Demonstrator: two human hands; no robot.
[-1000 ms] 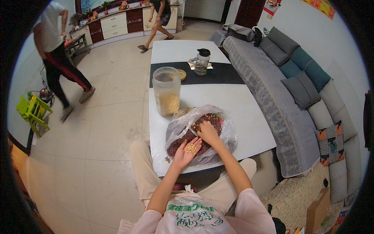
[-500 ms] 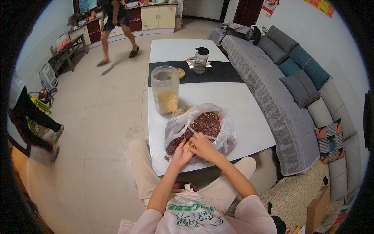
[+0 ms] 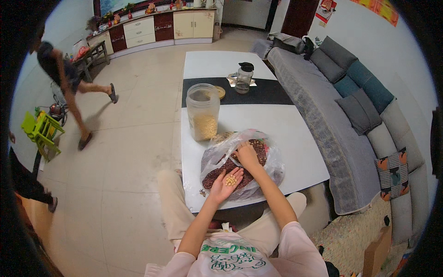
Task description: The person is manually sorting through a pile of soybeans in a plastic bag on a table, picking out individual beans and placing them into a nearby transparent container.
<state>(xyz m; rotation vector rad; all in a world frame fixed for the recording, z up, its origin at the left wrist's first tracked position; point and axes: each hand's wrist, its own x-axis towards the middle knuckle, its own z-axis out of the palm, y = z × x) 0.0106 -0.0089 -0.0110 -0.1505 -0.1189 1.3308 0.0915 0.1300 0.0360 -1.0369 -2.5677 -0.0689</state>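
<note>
My left hand [image 3: 221, 189] is palm up over the near side of a clear plastic bag [image 3: 275, 168], fingers stretched out, with a small heap of soybeans [image 3: 231, 180] lying in the palm. Dark red beans [image 3: 213, 177] fill the bag, with pale soybeans scattered among them. Reaching into the bag, my right hand [image 3: 248, 156] has its fingers bent down at the beans; what they pinch is too small to make out. Just beyond the bag stands a clear plastic jar [image 3: 196, 113] without its lid, partly filled with soybeans.
The white table [image 3: 300, 152] has a black band, where a round lid [image 3: 221, 93] and a black-topped bottle [image 3: 243, 81] sit. A grey sofa [image 3: 318, 120] runs along the right. One person [image 3: 64, 69] walks at the left; another's dark-clothed leg [image 3: 30, 180] shows nearer. A green chair [image 3: 41, 131] stands between them.
My right hand has left my left palm and moved into the bag. My left hand has opened out flat, showing the soybeans. The far person has walked left.
</note>
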